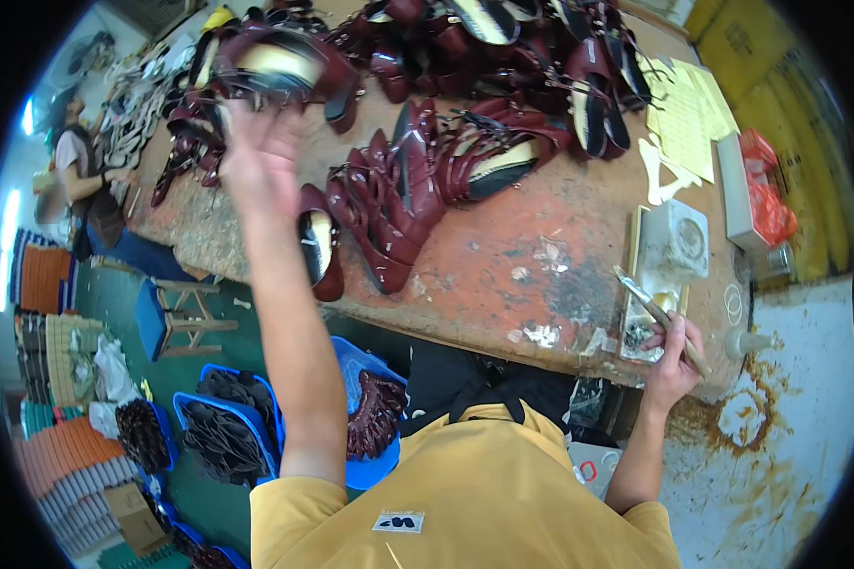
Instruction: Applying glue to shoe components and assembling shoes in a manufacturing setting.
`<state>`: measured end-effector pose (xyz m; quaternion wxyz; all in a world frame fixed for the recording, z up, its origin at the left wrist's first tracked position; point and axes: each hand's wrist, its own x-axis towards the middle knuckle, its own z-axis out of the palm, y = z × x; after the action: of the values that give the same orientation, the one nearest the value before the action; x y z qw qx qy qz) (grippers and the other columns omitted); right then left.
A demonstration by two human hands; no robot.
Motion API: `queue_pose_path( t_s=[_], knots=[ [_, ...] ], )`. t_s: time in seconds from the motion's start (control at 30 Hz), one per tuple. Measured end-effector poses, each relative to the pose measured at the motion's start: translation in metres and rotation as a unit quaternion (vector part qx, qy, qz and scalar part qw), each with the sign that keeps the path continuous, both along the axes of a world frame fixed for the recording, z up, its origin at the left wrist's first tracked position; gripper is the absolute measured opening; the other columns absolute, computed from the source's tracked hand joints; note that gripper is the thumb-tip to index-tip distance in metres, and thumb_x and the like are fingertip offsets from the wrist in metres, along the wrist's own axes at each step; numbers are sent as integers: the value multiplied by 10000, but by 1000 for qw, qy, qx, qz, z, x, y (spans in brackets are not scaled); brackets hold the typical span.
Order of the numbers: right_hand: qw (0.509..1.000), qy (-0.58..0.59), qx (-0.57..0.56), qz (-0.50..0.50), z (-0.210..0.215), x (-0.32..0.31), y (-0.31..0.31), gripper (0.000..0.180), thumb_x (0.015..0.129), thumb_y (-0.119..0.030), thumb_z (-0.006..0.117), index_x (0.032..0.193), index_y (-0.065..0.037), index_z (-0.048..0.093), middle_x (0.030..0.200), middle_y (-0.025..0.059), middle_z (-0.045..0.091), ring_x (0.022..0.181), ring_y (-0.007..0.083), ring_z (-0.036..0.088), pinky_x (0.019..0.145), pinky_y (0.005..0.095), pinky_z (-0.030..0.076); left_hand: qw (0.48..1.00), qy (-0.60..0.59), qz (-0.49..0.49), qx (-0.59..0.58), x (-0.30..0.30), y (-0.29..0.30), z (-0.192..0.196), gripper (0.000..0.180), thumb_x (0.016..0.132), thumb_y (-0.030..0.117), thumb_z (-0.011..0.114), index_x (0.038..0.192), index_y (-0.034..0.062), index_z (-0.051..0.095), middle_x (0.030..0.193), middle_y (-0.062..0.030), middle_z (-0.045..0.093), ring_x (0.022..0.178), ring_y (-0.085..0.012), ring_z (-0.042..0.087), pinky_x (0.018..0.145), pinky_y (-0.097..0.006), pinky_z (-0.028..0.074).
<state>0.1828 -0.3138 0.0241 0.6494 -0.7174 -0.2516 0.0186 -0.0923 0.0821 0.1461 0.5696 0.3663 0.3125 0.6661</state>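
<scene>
My left hand (268,152) reaches far over the table at the left, smeared by motion. Its fingers look stretched out, and no grip on anything shows. Just beyond the fingertips is a blurred dark red shoe (275,62) with a pale gold insole; whether they touch it I cannot tell. Near the table's right front corner, my right hand (676,358) is closed around a brush (647,302), its bristles pointing up and left. The brush lies across a narrow tray (633,327) with smeared residue. A row of dark red strappy shoes (389,204) lies between the hands.
More dark red shoes (531,57) are heaped along the far side. Yellow sheets (678,119), a whitish block-like container (676,237) and a box with red plastic (764,185) stand right. Blue baskets (223,417) and a stool (166,318) are left below. Another person (90,180) works far left.
</scene>
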Motion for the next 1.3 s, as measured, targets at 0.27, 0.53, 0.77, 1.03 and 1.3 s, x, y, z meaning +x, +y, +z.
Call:
queue_pose_path(
  t_s=[0.27,0.53,0.77,1.03,1.3],
  knots=[
    [998,28,-21,-60,-17,40,-41,206,1023,-145,624,1128,29,661,832,66,662,693,90,593,608,246,512,604,701,-48,376,144,-36,-122,259,836,297,739,996,95,765,1073,-154,712,915,-336,721,830,-469,577],
    [997,-8,-68,-36,-28,70,-52,101,966,-82,668,918,2,698,750,-1,659,645,54,564,560,221,430,596,723,-61,343,159,-55,-123,246,841,191,581,922,4,718,858,-225,715,783,-437,696,733,-509,569],
    [967,-156,-202,-7,-13,87,-32,132,938,-98,676,848,-1,685,645,18,666,541,66,539,490,260,393,854,447,-265,36,74,-170,-204,187,899,54,686,1071,-20,697,735,19,621,622,-25,518,568,-206,408],
    [988,42,-146,27,11,106,-44,187,981,-159,640,857,-25,681,628,-10,588,494,34,466,445,211,323,875,387,-251,-149,76,-187,-213,337,967,209,722,1162,-63,679,795,-9,655,629,-36,536,502,-229,397],
    [965,260,9,40,-7,67,-30,195,973,-195,667,882,-25,695,634,61,646,414,68,473,386,203,329,895,284,-270,-215,84,-188,-215,337,1000,283,675,812,5,706,681,41,604,552,-43,485,473,-240,333]
  ],
)
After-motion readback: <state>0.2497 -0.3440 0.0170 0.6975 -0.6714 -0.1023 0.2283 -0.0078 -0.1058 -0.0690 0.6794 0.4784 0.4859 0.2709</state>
